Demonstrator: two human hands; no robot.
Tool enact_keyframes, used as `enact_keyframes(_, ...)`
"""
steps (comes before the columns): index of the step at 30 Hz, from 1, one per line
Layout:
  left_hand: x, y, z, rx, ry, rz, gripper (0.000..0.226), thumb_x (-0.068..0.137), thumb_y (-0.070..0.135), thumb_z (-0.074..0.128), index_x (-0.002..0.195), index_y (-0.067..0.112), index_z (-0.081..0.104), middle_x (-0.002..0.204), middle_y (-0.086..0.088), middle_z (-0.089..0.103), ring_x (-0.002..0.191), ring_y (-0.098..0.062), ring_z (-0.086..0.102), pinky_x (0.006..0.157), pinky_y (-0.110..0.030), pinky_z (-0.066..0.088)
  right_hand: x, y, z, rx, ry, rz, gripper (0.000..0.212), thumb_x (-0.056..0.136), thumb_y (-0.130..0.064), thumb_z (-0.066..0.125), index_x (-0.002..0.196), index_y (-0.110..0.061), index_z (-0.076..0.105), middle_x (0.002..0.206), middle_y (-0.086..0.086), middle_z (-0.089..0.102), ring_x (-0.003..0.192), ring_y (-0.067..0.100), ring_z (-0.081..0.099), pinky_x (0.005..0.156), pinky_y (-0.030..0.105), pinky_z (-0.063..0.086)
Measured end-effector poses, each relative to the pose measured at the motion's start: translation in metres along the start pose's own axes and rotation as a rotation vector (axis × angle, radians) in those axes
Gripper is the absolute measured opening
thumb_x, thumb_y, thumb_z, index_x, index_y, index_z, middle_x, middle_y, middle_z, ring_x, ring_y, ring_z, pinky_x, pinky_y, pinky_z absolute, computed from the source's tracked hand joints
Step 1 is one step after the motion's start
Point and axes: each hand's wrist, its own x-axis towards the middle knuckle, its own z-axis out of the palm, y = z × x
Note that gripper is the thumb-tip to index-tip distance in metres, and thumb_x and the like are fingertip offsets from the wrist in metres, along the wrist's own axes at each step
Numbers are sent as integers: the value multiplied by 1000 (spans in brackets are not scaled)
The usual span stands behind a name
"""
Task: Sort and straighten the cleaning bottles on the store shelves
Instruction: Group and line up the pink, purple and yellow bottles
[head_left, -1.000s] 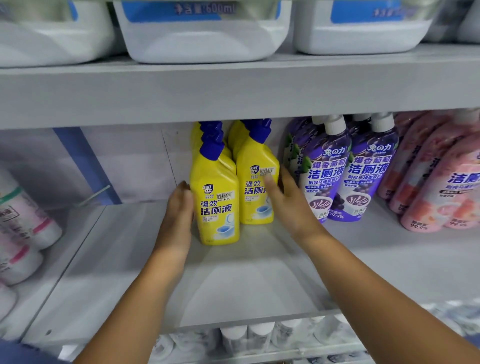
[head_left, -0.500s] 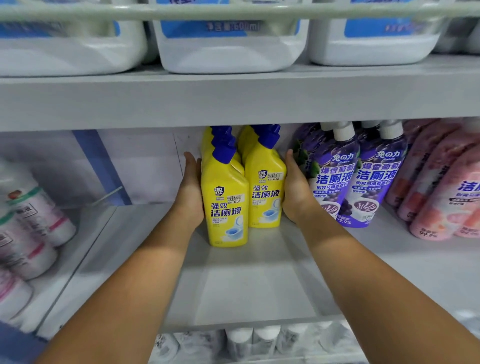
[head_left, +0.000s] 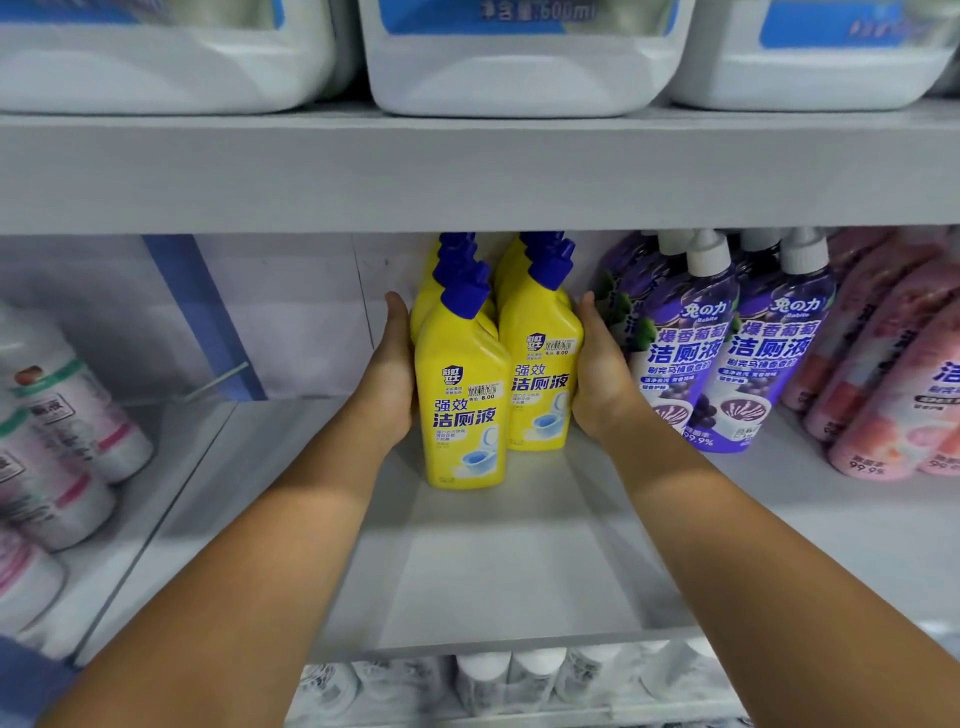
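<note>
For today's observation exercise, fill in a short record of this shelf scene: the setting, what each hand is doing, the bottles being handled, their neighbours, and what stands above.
setting: grey store shelf
left hand: flat against the left side of the yellow toilet cleaner bottles
right hand: flat against their right side
bottle caps: blue, angled
right neighbours: purple toilet cleaner bottles, then pink bottles
shelf above: white jugs

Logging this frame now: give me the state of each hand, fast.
Left hand: open, flat against the front-left yellow bottle.
Right hand: open, flat against the front-right yellow bottle.
</note>
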Motion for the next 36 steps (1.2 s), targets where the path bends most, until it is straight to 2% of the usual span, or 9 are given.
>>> enact_keyframes(11,-6,1,0,26,67,-1,68,100,69,32,141,21,59,124,-12,73,115,-30,69,113,-54,44,-23,-10,13,-55,123,-45,55,87,-70,58,115,-25,72,107,6,78,102,29,74,99,50,54)
enact_keyframes(13,-16,0,-1,7,89,13,63,102,65,33,139,22,60,127,-10,72,119,-29,67,115,-52,42,-39,-8,13,-59,233,-158,33,93,-59,58,103,-31,71,101,-8,77,104,20,71,101,46,53)
enact_keyframes(15,-29,-5,0,-28,73,52,58,105,60,31,138,23,60,132,-8,69,126,-27,64,116,-49,41,-79,1,15,-161,322,-347,30,99,-49,48,112,-30,66,115,-4,70,115,18,64,106,44,49)
enact_keyframes(17,-43,-12,2,-47,44,70,59,105,60,26,138,23,60,134,-7,68,128,-25,62,113,-46,43,-120,24,19,-214,259,-507,39,99,-43,44,127,-21,61,128,2,64,122,17,59,106,36,47)
enact_keyframes(19,-57,-17,8,-33,39,68,62,105,61,23,133,23,64,130,-6,71,123,-23,66,108,-43,47,-138,43,29,-206,120,-467,46,96,-43,45,135,-22,59,133,-5,65,124,8,59,104,28,47)
enact_keyframes(22,-69,-20,17,7,51,79,64,105,60,22,119,24,72,120,-6,75,114,-20,71,100,-39,52,-131,54,48,-262,-35,-286,50,99,-50,44,144,-31,51,142,-14,57,130,2,54,112,32,44)
enact_keyframes(25,-71,-16,20,34,96,67,63,105,61,23,111,25,74,111,-5,78,103,-18,75,86,-33,58,-123,57,56,-346,-3,-335,40,105,-42,41,144,-34,48,144,-17,52,135,0,47,118,37,38)
enact_keyframes(30,-68,-14,17,58,140,72,61,104,63,26,114,27,73,110,-6,78,104,-21,75,98,-41,54,-123,68,58,-380,-16,-339,64,94,-57,43,153,-32,39,152,-15,47,140,2,43,119,39,35)
enact_keyframes(36,-74,-16,14,87,157,55,62,102,66,27,116,27,74,113,-4,78,108,-20,73,103,-42,51,-126,65,57,-425,-29,-343,66,91,-57,45,152,-31,41,150,-13,49,138,1,44,117,32,37)
